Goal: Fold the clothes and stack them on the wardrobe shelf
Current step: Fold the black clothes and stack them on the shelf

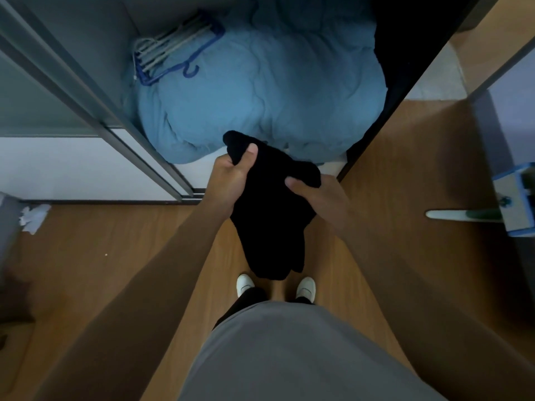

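Observation:
A black garment (269,215) hangs in front of me, bunched at the top and drooping toward my feet. My left hand (231,180) grips its upper left part, thumb over the cloth. At its upper right edge my right hand (318,195) holds it, fingers curled into the fabric. Both hands are just in front of the open wardrobe (95,53), near its lower front edge. Inside, a big blue duvet (260,91) fills the wardrobe's compartment.
Several hangers (173,50), one blue, lie on the duvet at the back left. A sliding door frame (86,99) runs along the left. A blue-and-white mop head (512,204) stands at the right. Crumpled paper (33,218) lies on the wooden floor at left.

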